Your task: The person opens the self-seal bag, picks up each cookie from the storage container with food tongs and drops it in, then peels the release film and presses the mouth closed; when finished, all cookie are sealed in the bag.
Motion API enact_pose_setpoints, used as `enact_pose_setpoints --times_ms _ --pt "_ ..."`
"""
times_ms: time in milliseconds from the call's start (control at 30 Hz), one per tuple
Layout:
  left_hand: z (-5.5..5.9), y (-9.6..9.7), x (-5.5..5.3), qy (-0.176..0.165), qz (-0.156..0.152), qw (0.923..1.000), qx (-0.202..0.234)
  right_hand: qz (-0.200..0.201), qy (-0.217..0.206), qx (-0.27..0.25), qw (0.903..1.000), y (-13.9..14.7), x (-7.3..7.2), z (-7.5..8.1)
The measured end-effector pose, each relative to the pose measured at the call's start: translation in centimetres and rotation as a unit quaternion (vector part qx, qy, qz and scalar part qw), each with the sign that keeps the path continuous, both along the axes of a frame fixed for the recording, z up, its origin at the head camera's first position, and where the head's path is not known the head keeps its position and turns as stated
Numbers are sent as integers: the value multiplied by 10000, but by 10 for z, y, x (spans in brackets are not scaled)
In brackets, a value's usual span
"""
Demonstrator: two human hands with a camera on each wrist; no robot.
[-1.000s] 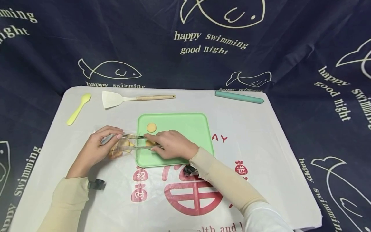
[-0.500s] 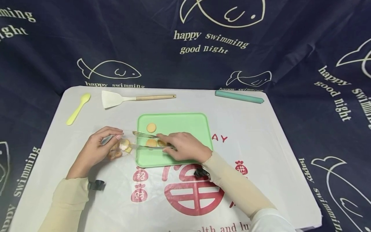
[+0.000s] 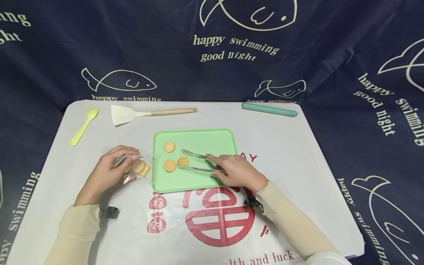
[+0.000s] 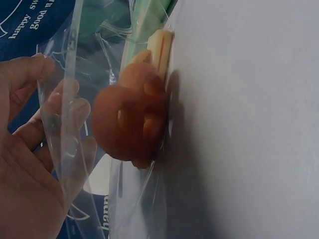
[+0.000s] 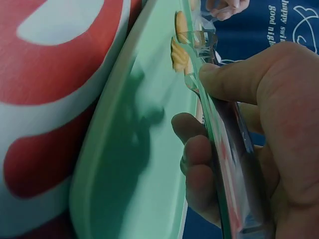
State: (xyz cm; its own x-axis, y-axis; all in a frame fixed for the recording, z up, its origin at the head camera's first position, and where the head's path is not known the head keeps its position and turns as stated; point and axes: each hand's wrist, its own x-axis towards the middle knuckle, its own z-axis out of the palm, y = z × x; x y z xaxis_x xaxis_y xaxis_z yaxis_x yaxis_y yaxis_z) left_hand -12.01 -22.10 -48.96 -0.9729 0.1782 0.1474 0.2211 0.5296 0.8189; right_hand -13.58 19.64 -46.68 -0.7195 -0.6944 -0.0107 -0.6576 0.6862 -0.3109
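My left hand (image 3: 110,172) holds up the mouth of a clear plastic bag (image 4: 70,124), thumb and fingers at its film. Inside the bag lie several cookies (image 3: 138,166), in the left wrist view a brown rounded cluster (image 4: 134,114). My right hand (image 3: 233,170) grips metal tongs (image 3: 195,154) whose two arms stand apart over the green tray (image 3: 212,140). Near the tongs' tips a swirled cookie (image 3: 183,161) lies on the tray. Two plain round cookies, one at the back (image 3: 169,147) and one in front (image 3: 170,166), lie to its left.
Along the table's far side lie a yellow spoon (image 3: 84,127), a white spatula with a wooden handle (image 3: 124,115) and a teal rod-shaped thing (image 3: 269,109). The bag's opening overlaps the tray's left rim. A dark printed curtain (image 3: 185,81) hangs behind the table.
My right hand has drawn the tongs rightward, out of the bag's mouth and over the tray. The swirled cookie now shows uncovered. My left hand stays at the bag.
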Motion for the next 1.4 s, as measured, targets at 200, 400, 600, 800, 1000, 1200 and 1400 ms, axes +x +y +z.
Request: enact_pose_setpoints --times_ms 200,400,600,800,1000,1200,1400 --pt "1 0 1 -38 10 10000 -25 -166 19 81 9998 12 -1 1" --pt "-2 -1 1 18 22 10000 -37 -452 -97 146 9988 21 -6 2" --pt "-4 -1 0 45 27 10000 -42 -487 -83 121 9987 22 -9 3" --pt "-3 -1 -1 46 9 10000 -38 -416 -70 117 9990 20 -10 3" --pt "-2 -1 -1 51 -8 10000 -40 -357 -133 79 9992 16 -11 1" --pt "0 0 -1 38 -28 10000 -21 -365 -264 71 9990 13 -12 -1" --pt "1 0 0 -5 21 10000 -89 -312 -317 35 9990 11 -13 -1"
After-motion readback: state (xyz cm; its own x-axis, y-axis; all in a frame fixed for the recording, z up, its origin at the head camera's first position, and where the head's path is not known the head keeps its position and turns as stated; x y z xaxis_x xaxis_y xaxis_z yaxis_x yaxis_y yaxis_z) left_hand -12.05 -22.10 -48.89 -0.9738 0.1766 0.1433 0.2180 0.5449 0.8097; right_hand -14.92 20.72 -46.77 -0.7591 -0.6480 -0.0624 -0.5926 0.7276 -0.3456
